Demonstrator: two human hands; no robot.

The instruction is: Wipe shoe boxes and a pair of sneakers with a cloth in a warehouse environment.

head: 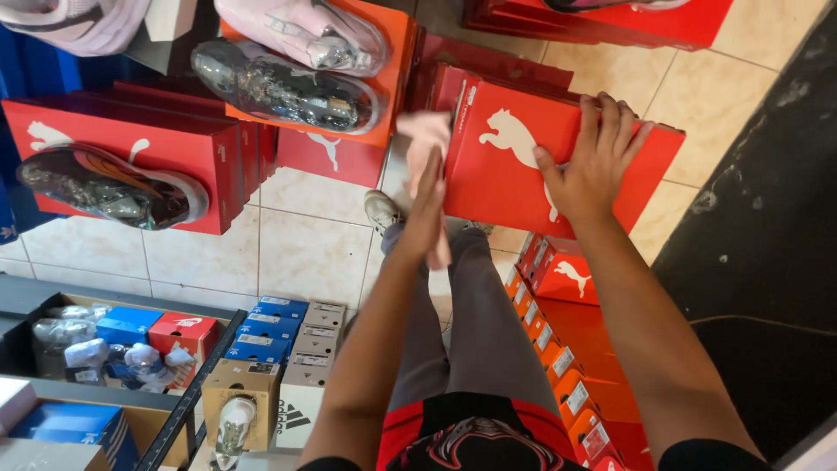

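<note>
Right hand is flat and open, fingers spread, pressed down on the lid of a red shoebox near its far edge, so it's pinning the box rather than gripping it. Left hand is at the box's left end, palm edge-on to the camera and a bit motion-blurred; fingers look straight and laid against the end panel, not curled round anything. Between them the box sits level at about chest height, out in front of the person's grey trousers, and I can't tell if anything is underneath holding it up.

My read: this is the bit where the lid gets seated or the box gets squared up, with one hand holding down and the other working the end. Next move probably needs the left hand to get a real hold on that end before the right lets go, otherwise the box could tip.

Further out: a wrapped shoe on an orange box to the upper left, another wrapped shoe on a red box by the left edge, a row of orange boxes on the tile floor by the right leg, and blue boxes down left.
</note>
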